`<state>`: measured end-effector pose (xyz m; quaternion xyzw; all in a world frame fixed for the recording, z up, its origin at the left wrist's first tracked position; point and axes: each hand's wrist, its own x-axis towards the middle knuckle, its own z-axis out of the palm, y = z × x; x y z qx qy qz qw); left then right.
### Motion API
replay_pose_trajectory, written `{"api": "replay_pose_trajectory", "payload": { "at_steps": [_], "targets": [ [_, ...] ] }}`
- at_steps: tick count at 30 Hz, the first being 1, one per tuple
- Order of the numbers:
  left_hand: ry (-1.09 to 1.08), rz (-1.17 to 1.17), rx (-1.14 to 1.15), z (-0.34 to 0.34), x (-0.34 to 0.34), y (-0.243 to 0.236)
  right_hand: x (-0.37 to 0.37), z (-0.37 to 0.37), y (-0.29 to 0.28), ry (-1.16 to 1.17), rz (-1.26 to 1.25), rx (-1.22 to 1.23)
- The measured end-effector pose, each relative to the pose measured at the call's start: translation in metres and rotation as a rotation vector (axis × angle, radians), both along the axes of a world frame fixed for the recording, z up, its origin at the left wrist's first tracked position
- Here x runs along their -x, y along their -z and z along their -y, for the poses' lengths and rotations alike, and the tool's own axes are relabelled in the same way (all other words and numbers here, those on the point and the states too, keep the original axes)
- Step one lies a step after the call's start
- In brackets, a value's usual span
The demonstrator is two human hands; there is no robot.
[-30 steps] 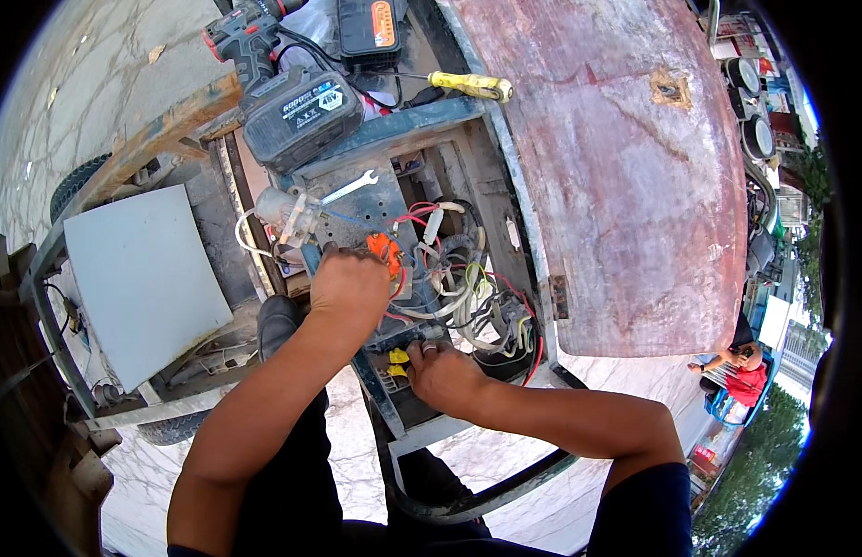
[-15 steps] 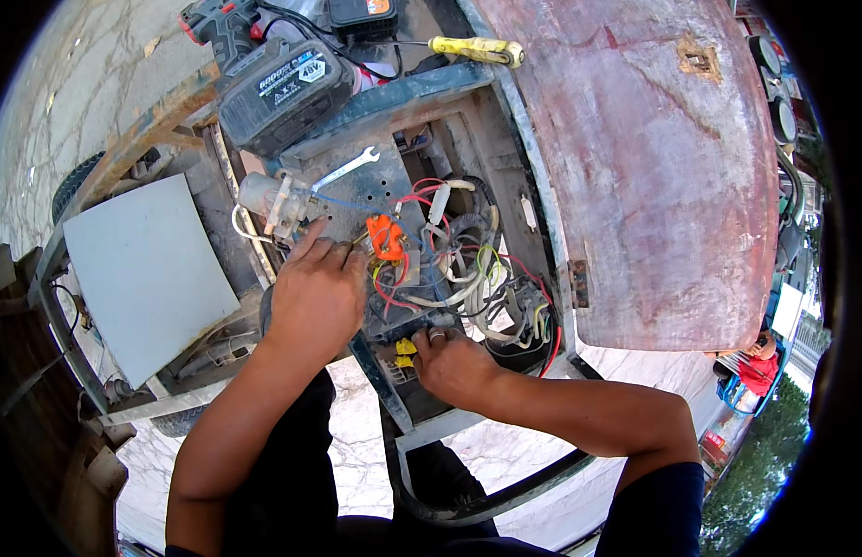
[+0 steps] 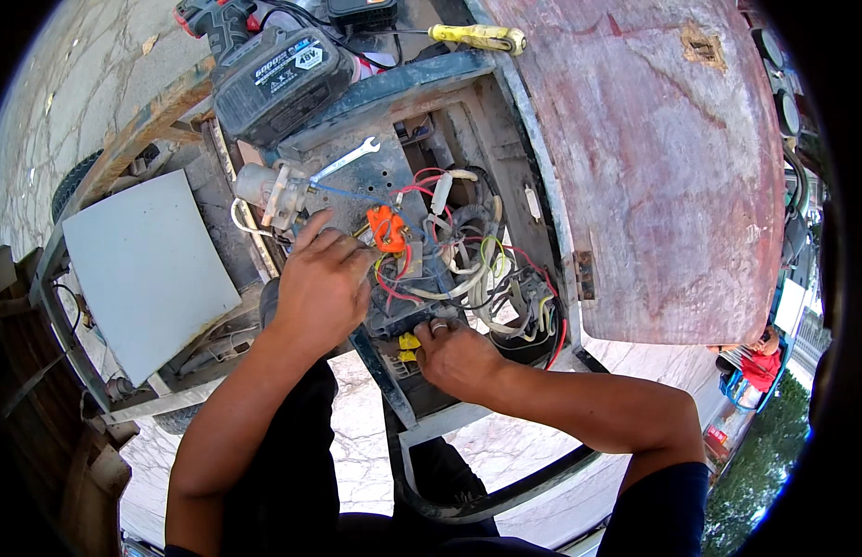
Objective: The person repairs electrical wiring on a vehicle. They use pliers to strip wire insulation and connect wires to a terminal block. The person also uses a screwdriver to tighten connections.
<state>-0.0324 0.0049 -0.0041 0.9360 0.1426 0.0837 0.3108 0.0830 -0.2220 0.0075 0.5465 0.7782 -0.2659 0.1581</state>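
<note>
My left hand point(image 3: 321, 278), index finger raised and other fingers curled, is just left of an orange connector point(image 3: 385, 228); what its fingers pinch is unclear. My right hand point(image 3: 457, 362) is closed low in the open metal compartment, beside yellow connectors point(image 3: 408, 342); its grip is hidden. A dark box point(image 3: 395, 313) lies among tangled red, white, blue and yellow-green wires point(image 3: 467, 271). Above my left hand are a pale cylindrical fitting point(image 3: 264, 190) and an open-ended wrench point(image 3: 347, 158) on a perforated plate.
A yellow-handled screwdriver point(image 3: 477, 37), cordless tool point(image 3: 225, 37) and battery point(image 3: 280, 85) sit atop the frame. A worn panel point(image 3: 667, 186) fills the right, a grey board point(image 3: 148, 269) the left. A person in red point(image 3: 760, 369) is at the far right, near stacked goods.
My left hand has moved left from the orange connector, its index finger lifting. My right hand has shifted slightly up and right with the view; it stays by the yellow connectors.
</note>
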Motion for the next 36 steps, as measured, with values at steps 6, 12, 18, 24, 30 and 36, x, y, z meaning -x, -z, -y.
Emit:
{"api": "replay_pose_trajectory", "payload": {
  "at_steps": [6,12,18,24,30,36],
  "targets": [
    [-0.029,0.097,0.092,0.0,0.002,0.002,-0.001,-0.001,0.0,-0.001,-0.015,-0.013],
    [-0.043,0.208,0.071,0.006,0.003,0.0,-0.001,-0.003,-0.002,0.009,-0.021,0.005],
    [-0.059,0.205,0.029,0.011,-0.001,-0.001,-0.002,-0.004,-0.004,0.009,-0.027,0.008],
    [-0.027,0.122,-0.023,0.013,0.002,0.003,-0.003,-0.006,-0.006,0.001,-0.027,0.026],
    [0.012,0.301,-0.037,-0.001,0.02,-0.008,-0.004,-0.007,-0.007,-0.024,-0.024,0.07],
    [-0.224,0.409,-0.05,-0.042,0.073,-0.019,-0.001,-0.004,-0.005,-0.021,0.021,0.048]
  ]
}}
